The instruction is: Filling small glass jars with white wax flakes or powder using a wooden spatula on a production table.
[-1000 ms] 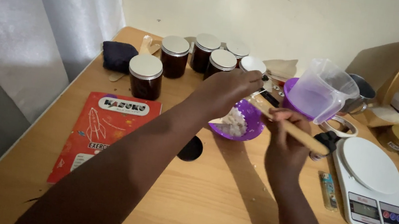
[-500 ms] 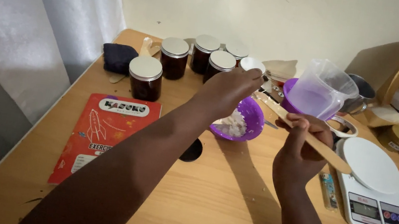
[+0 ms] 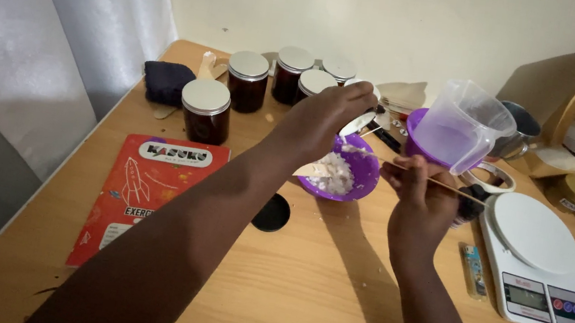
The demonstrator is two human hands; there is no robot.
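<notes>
At frame centre, the left hand (image 3: 326, 118) curls closed over the far rim of a small purple plastic bowl (image 3: 359, 178) of white waxy flakes (image 3: 334, 173). Just right of it, the right hand (image 3: 421, 201) pinches a thin wooden stick (image 3: 447, 188) whose flat, wax-smeared end reaches over the bowl.

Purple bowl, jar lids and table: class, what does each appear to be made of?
Purple bowl: probably plastic, with uniform bright colour and a thin rim. Jar lids: likely brushed metal, with a dull silver sheen. Table: wood or wood-look laminate, with pale grain lines.
</notes>
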